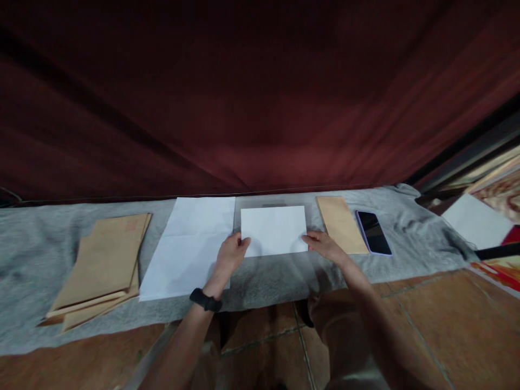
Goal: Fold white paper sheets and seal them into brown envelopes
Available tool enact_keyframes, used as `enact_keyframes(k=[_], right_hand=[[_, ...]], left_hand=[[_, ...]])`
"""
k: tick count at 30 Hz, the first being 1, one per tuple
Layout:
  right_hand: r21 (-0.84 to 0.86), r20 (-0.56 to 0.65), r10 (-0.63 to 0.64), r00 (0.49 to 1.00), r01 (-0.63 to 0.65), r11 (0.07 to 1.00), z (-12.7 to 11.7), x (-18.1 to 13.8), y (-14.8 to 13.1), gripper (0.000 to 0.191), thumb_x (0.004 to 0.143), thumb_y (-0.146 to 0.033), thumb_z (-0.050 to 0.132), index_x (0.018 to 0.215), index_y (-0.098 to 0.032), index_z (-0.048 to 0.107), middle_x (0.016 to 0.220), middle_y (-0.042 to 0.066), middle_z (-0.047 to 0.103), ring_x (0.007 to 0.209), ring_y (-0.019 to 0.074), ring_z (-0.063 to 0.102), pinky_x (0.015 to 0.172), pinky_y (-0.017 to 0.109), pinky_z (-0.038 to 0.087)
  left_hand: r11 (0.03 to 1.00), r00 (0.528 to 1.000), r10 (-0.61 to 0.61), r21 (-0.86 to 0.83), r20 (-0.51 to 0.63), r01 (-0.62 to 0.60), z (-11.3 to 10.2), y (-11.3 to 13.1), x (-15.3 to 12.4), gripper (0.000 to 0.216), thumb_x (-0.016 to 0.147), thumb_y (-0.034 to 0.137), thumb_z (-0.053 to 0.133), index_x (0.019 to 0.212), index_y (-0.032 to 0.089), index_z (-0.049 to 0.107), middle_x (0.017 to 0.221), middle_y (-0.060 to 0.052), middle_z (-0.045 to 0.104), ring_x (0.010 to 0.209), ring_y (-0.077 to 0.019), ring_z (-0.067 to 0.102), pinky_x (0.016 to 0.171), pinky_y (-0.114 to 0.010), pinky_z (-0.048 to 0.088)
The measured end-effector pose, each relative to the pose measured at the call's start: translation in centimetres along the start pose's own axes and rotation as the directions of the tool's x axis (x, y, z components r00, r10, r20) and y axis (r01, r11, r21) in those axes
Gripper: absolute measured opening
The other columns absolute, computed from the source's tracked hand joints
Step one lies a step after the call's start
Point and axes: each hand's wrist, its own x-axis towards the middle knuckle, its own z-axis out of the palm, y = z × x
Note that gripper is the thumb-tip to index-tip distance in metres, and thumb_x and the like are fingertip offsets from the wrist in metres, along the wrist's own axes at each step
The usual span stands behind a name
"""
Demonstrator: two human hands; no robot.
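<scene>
A white sheet of paper (pixel 274 230), about half the size of the larger sheets beside it and perhaps folded, is held level between both hands above the grey cloth. My left hand (pixel 232 252) pinches its left edge, thumb on top. At the opposite edge my right hand (pixel 325 245) grips the paper the same way, fingers underneath and out of sight. Larger white sheets (pixel 190 244) with a crease across lie just left of my left hand. Beside my right hand rests a brown envelope (pixel 341 222).
Several brown envelopes (pixel 103 260) are piled at the left on the grey cloth (pixel 24 271). A phone (pixel 374 233) lies right of the single envelope. Behind hangs a dark red curtain (pixel 260 119). Tiled floor (pixel 459 319) runs along the front; papers (pixel 477 219) sit at far right.
</scene>
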Motion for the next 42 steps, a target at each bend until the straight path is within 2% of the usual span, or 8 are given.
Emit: enact_keyframes(k=[8, 14, 20, 24, 30, 42], right_hand=[[-0.116, -0.048, 0.025, 0.999, -0.03, 0.993, 0.1, 0.1, -0.9, 0.039, 0.087, -0.05, 0.052, 0.059, -0.023, 0.049, 0.055, -0.002, 0.052, 0.058, 0.0146, 0.051, 0.058, 0.028, 0.035], [-0.065, -0.013, 0.038, 0.999, -0.039, 0.997, -0.2, -0.7, -1.3, 0.038, 0.088, -0.049, 0.052, 0.06, -0.023, 0.051, 0.054, -0.001, 0.054, 0.057, 0.0146, 0.053, 0.057, 0.028, 0.036], [-0.096, 0.072, 0.067, 0.995, -0.06, 0.994, -0.5, -1.7, -1.7, 0.035, 0.088, -0.043, 0.055, 0.06, -0.022, 0.052, 0.057, -0.001, 0.057, 0.059, 0.0146, 0.055, 0.058, 0.027, 0.037], [-0.152, 0.079, 0.083, 0.993, -0.07, 0.986, -0.6, -1.9, -2.0, 0.033, 0.09, -0.034, 0.054, 0.06, -0.022, 0.052, 0.057, 0.0, 0.057, 0.06, 0.0149, 0.056, 0.059, 0.028, 0.037], [-0.209, 0.091, 0.081, 0.993, -0.06, 0.976, -0.7, -2.2, -2.0, 0.03, 0.092, -0.03, 0.053, 0.063, -0.021, 0.059, 0.06, 0.0, 0.059, 0.062, 0.0158, 0.058, 0.062, 0.029, 0.038], [-0.305, 0.056, 0.13, 0.99, -0.107, 0.946, -0.3, -2.3, -2.8, 0.029, 0.092, -0.026, 0.054, 0.064, -0.022, 0.058, 0.061, 0.001, 0.061, 0.063, 0.0155, 0.058, 0.062, 0.028, 0.036]], left_hand=[[0.993, 0.998, -0.06, 0.106, -0.011, 0.061, 0.0, 0.7, -0.2, 0.027, 0.091, 0.034, 0.055, 0.067, 0.022, 0.052, 0.067, 0.0, 0.059, 0.067, -0.0169, 0.058, 0.062, -0.027, 0.034], [0.987, 0.999, -0.054, 0.153, -0.005, 0.054, -0.4, 1.1, -0.8, 0.027, 0.093, 0.035, 0.053, 0.069, 0.022, 0.054, 0.068, 0.0, 0.06, 0.068, -0.0176, 0.059, 0.061, -0.028, 0.033], [0.982, 0.994, -0.06, 0.183, 0.089, 0.043, -0.5, 0.9, -1.4, 0.028, 0.092, 0.033, 0.053, 0.066, 0.023, 0.054, 0.062, 0.0, 0.057, 0.066, -0.0179, 0.058, 0.059, -0.028, 0.032], [0.976, 0.987, -0.083, 0.213, 0.135, 0.053, -0.5, 0.9, -1.8, 0.028, 0.091, 0.033, 0.052, 0.065, 0.022, 0.054, 0.06, -0.001, 0.058, 0.065, -0.0188, 0.059, 0.059, -0.028, 0.032], [0.973, 0.986, -0.087, 0.227, 0.145, 0.053, -0.8, 1.0, -2.1, 0.027, 0.089, 0.034, 0.054, 0.064, 0.023, 0.058, 0.06, -0.001, 0.06, 0.069, -0.0201, 0.062, 0.06, -0.028, 0.034], [0.958, 0.982, -0.134, 0.271, 0.129, 0.095, -0.6, 1.0, -1.9, 0.023, 0.09, 0.037, 0.055, 0.074, 0.023, 0.063, 0.073, -0.003, 0.066, 0.075, -0.021, 0.064, 0.06, -0.029, 0.034]])
